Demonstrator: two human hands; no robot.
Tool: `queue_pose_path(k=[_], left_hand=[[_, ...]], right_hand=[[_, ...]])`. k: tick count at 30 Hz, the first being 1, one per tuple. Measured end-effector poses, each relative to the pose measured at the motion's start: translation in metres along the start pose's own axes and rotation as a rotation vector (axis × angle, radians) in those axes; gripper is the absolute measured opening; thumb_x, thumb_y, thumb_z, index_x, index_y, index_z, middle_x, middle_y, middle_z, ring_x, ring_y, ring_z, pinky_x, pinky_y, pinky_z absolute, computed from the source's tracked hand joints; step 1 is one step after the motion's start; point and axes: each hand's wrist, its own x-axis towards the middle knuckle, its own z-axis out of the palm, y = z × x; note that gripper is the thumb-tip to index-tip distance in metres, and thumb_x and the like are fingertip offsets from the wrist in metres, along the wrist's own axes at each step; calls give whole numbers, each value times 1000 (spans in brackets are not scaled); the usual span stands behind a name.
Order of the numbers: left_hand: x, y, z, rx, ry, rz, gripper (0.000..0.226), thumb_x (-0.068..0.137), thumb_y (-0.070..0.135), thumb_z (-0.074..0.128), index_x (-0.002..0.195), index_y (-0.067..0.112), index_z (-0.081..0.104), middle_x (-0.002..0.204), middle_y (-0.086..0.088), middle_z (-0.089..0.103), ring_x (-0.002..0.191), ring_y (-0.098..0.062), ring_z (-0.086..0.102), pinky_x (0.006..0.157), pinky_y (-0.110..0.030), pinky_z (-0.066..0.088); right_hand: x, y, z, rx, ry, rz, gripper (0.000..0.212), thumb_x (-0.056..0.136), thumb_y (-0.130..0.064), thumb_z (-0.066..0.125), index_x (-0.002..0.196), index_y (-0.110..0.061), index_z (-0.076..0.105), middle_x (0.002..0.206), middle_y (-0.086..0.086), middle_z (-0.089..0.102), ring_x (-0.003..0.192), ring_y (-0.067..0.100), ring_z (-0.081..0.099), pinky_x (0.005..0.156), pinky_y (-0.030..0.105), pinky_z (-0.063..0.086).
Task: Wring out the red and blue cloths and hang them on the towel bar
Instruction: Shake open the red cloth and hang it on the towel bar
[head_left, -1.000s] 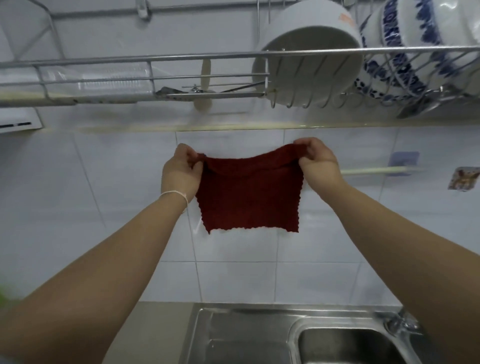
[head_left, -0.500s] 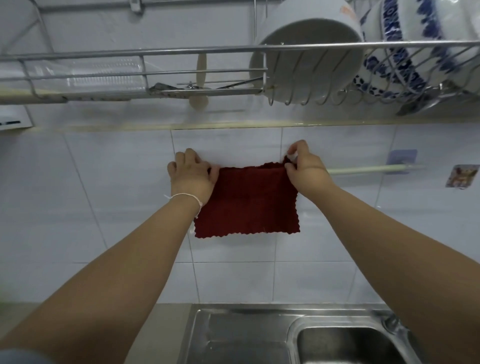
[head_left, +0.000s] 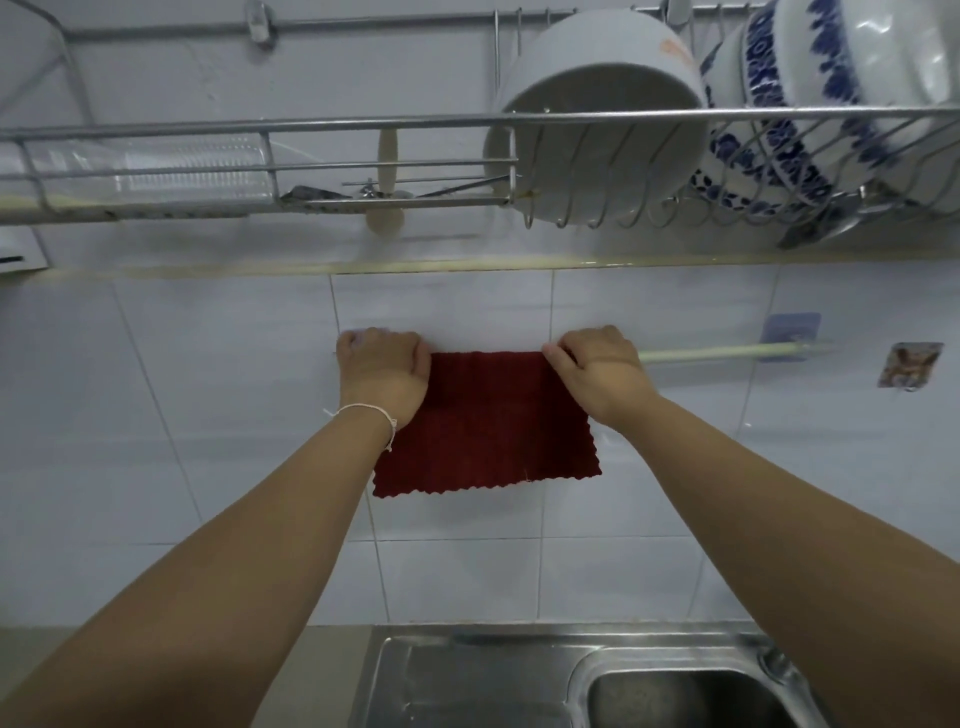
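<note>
Red cloth (head_left: 488, 421) hangs draped over the towel bar (head_left: 711, 354) on the tiled wall above the sink (head_left: 571, 680), front flap flat with its scalloped lower edge slightly tilted, lower on the left; left hand (head_left: 384, 374) sits at the cloth's top left corner, fingers curled down over the bar line and clenched on the cloth edge, right hand (head_left: 597, 371) at the top right corner, fingers pinching the fold there; both hands at the top corners looks like spreading the cloth wide along the bar so it lies flat and dries, a guess from the pose; bar visible only to the right of the right hand, running to a blue stick-on mount (head_left: 792, 332), rest hidden behind cloth and hands; a similar blue patch peeks from behind the left hand, probably the other mount, cannot tell; counts: one red cloth, zero blue cloths in view, so blue one judged not yet hung; one towel bar, two hands, thin white string bracelet (head_left: 363, 410) on left wrist; dish rack (head_left: 260, 124) overhead holds one plain white bowl (head_left: 597, 114) tipped on its side, plus blue-patterned dishes (head_left: 789, 104), at least two, exact number unclear; one steel sink below, counter edge to its left
</note>
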Motion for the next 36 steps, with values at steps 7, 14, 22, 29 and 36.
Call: queue_pose_path(k=[7, 14, 22, 29, 36], left_hand=[[-51, 1, 21, -901, 386, -786, 43, 85, 28, 60, 125, 19, 48, 123, -5, 55, 116, -26, 51, 97, -38, 41], [-57, -13, 21, -1108, 110, -759, 33, 91, 39, 55, 105, 12, 67, 93, -5, 69, 84, -20, 65, 78, -34, 53], [-30, -16, -4, -1093, 100, -665, 22, 89, 33, 62, 74, 17, 66, 81, -9, 68, 80, -25, 65, 81, -42, 57], [-22, -19, -20, -1016, 273, -759, 31, 78, 32, 75, 99, 20, 57, 79, -2, 67, 60, -13, 61, 60, -24, 51], [-56, -12, 9, -1224, 250, -749, 35, 82, 33, 72, 110, 21, 53, 89, 2, 67, 69, -12, 64, 61, -19, 53]], right_hand=[[-46, -2, 24, 596, 622, 499, 12, 83, -24, 56, 94, -20, 57, 92, -4, 58, 97, 21, 51, 77, 33, 46], [-46, -12, 35, 1136, 205, 622, 13, 87, -34, 66, 94, -24, 64, 98, -3, 70, 91, 16, 67, 79, 33, 54], [-38, 5, 14, 1074, 466, 768, 10, 83, -27, 72, 79, -19, 66, 80, -4, 68, 78, 15, 64, 84, 35, 56], [-31, -8, 4, 1225, 452, 846, 24, 76, -29, 80, 73, -19, 59, 75, -2, 63, 70, 16, 58, 65, 29, 51], [-44, -4, 3, 1194, 323, 746, 11, 85, -11, 71, 94, -11, 64, 75, -2, 61, 59, 9, 53, 44, 10, 43]])
